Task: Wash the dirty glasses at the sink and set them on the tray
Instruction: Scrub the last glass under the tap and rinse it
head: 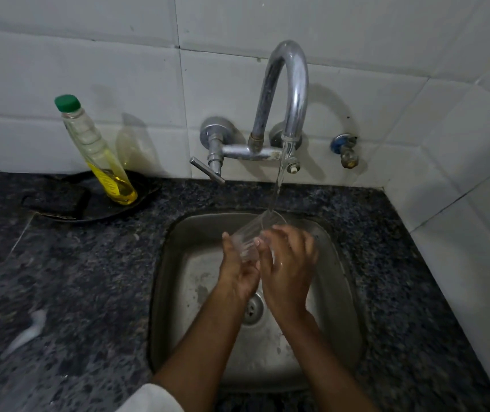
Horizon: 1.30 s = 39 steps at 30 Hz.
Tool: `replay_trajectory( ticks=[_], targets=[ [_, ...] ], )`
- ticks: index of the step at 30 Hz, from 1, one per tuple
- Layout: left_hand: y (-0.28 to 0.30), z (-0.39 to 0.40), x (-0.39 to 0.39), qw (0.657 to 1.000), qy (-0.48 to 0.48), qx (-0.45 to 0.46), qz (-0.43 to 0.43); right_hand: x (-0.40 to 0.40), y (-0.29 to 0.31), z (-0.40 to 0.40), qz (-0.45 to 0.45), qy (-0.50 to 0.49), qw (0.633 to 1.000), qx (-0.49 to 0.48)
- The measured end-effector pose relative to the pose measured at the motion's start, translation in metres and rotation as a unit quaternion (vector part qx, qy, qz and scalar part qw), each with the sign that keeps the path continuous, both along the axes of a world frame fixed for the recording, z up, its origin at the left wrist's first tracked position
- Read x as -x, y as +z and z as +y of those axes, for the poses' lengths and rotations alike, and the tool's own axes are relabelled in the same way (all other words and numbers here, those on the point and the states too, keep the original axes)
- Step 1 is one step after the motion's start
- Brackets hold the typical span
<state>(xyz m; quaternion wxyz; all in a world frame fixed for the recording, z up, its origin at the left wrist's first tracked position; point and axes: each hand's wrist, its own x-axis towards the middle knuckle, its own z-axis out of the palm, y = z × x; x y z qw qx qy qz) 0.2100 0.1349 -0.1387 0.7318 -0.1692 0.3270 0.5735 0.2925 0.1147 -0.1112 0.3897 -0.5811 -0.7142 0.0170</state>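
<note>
Head view: both hands are holding a clear glass [251, 233] over the sink [339, 292], tilted with its mouth up toward the tap [288, 93]. Water [279, 179] is running into the glass. The left hand [239, 272] is gripping the base; the right hand [289, 263] is curling round the side (fingertips partly hidden). A soap bottle [101, 156] is standing on the counter [74, 278].

One head-worn wide-angle view looks forward and steeply down, close over the square stainless-steel sink [339, 281]; the speckled dark granite counter [68, 281] fills the lower frame. The white tiled wall [89, 69] ahead closes the top; straight lines bow toward the edges.
</note>
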Motion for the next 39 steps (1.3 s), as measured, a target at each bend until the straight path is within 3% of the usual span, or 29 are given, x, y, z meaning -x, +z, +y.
replay_trajectory(
  ticks=[3,6,8,11,13,15,17,19,21,22,23,25,27,28,29,31,32,33,34,36,37,38,39],
  targets=[
    [-0.003,-0.008,-0.003,0.998,-0.051,-0.028,0.013,-0.001,0.016,0.008,0.047,0.07,0.991,0.104],
    [-0.004,-0.01,0.018,0.975,-0.115,-0.085,0.17,-0.02,0.037,0.032,0.121,0.162,0.962,0.184],
    [0.001,-0.006,0.041,0.916,-0.172,-0.22,0.287,-0.031,0.056,0.047,0.094,0.255,0.935,0.228],
    [0.024,0.007,0.051,0.76,-0.302,-0.374,0.438,-0.03,0.067,0.054,-0.095,0.286,0.932,0.2],
    [0.035,0.016,0.043,0.725,-0.291,-0.346,0.519,-0.027,0.072,0.054,-0.219,0.261,0.931,0.131],
    [0.037,0.023,0.032,0.738,-0.23,-0.281,0.569,-0.028,0.077,0.055,-0.263,0.222,0.933,0.102],
    [0.033,0.026,0.017,0.736,-0.156,-0.225,0.619,-0.025,0.075,0.054,-0.18,0.201,0.951,0.153],
    [0.032,0.023,0.003,0.685,-0.085,-0.161,0.705,-0.015,0.068,0.051,-0.023,0.179,0.96,0.214],
    [0.03,0.023,-0.003,0.646,-0.073,-0.156,0.744,-0.009,0.065,0.05,0.025,0.154,0.968,0.198],
    [0.028,0.026,0.003,0.658,-0.103,-0.191,0.721,-0.01,0.066,0.052,0.035,0.159,0.968,0.193],
    [0.029,0.029,0.011,0.694,-0.153,-0.251,0.657,-0.014,0.067,0.056,0.058,0.18,0.962,0.196],
    [0.026,0.035,0.034,0.76,-0.252,-0.355,0.483,-0.025,0.074,0.063,0.107,0.247,0.938,0.216],
    [0.023,0.038,0.043,0.774,-0.302,-0.38,0.406,-0.033,0.075,0.067,0.086,0.266,0.934,0.224],
    [0.025,0.037,0.036,0.765,-0.291,-0.344,0.459,-0.033,0.072,0.069,0.046,0.246,0.943,0.218],
    [0.027,0.035,0.025,0.734,-0.267,-0.284,0.557,-0.031,0.068,0.072,0.003,0.216,0.953,0.213],
    [0.029,0.03,0.003,0.636,-0.205,-0.155,0.728,-0.025,0.061,0.074,-0.022,0.156,0.964,0.215],
    [0.027,0.027,-0.004,0.601,-0.173,-0.136,0.769,-0.023,0.059,0.073,0.001,0.145,0.966,0.216],
    [0.024,0.028,-0.003,0.603,-0.166,-0.147,0.766,-0.022,0.06,0.073,0.033,0.15,0.964,0.217],
    [0.024,0.031,0.004,0.654,-0.175,-0.189,0.712,-0.023,0.061,0.073,0.069,0.167,0.958,0.223],
    [0.028,0.035,0.027,0.765,-0.255,-0.321,0.497,-0.027,0.066,0.073,0.112,0.218,0.941,0.235],
    [0.026,0.035,0.037,0.791,-0.293,-0.367,0.392,-0.029,0.068,0.072,0.111,0.237,0.936,0.236],
    [0.024,0.035,0.041,0.801,-0.317,-0.376,0.343,-0.03,0.068,0.072,0.095,0.243,0.936,0.235],
    [0.023,0.036,0.038,0.794,-0.322,-0.354,0.375,-0.03,0.066,0.073,0.067,0.235,0.942,0.231]
  ],
)
